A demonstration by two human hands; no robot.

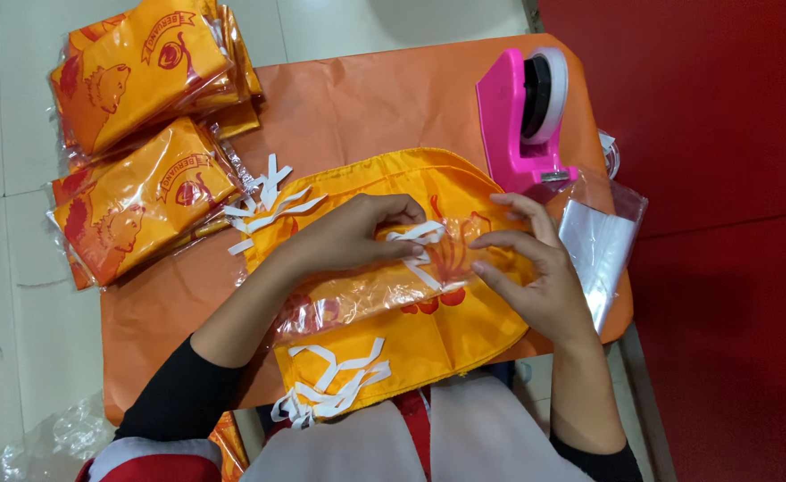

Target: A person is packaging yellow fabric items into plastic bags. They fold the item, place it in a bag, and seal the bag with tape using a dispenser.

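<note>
We count two hands at work, both ours: the left hand (357, 234) and the right hand (536, 268), each in a black sleeve, meeting over one yellow cloth (428, 330) spread on the orange tabletop (348, 107). The cloth is printed in red and carries white ties in three bunches: one at its 10 o'clock corner (263, 205), one at its 7 o'clock edge (330, 384), and one in the middle (420, 241) right under our fingers. A single clear plastic sleeve (366, 299) lies across the cloth's middle, and the cloth sits directly beneath both hands. Our left grip is closed, fingertips pinched together on the middle ties; our right grip is partly apart, thumb and curled fingers pressing the cloth and plastic at its 3 o'clock side, touching but not clamped. At 1 o'clock from the hands stands one pink tape dispenser (522, 116), just beside the cloth's far edge. At 3 o'clock lies a small stack of empty clear bags (603, 241), half off the tabletop's edge. At 10 o'clock, well apart from the hands, sit two piles of bagged orange cloths (143, 134); we cannot tell how many each pile holds.
</note>
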